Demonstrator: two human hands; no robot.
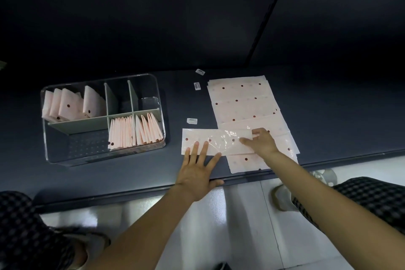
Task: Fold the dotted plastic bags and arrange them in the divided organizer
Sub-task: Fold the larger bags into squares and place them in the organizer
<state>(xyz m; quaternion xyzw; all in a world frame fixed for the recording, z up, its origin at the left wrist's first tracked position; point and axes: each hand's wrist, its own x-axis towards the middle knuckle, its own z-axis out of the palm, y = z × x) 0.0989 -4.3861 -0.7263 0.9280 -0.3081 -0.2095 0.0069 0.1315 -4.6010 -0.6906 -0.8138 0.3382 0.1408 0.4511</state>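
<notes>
nearest of all are the person's checked trousers and a pale tiled floor, then the dark counter (131, 173) with its raised near edge. the left hand (198, 173) lies flat with fingers straight and spread, fingertips pressing the near left part of a dotted plastic bag (210, 143) already folded into a long strip; it probably pins that end so the strip cannot slide. the right hand (262, 141) grips the strip's right end, fingers curled over the edge, likely ready to bring that end across for the next fold. the strip lies crosswise over the near end of the stack of flat bags (245, 105), which fans away toward the far right, kept within reach of the right hand. to the left, well apart from the strip, stands the clear divided organizer (103, 158): folded bags stand upright in its near right compartment (135, 131), packed close, and more lean loosely in its far left compartment (70, 105); the near left and the two small far compartments hold none, so the task looks partly done. three small labels (192, 120) lie between organizer and stack. beyond the counter rises a dark, plain wall, dimly lit.
</notes>
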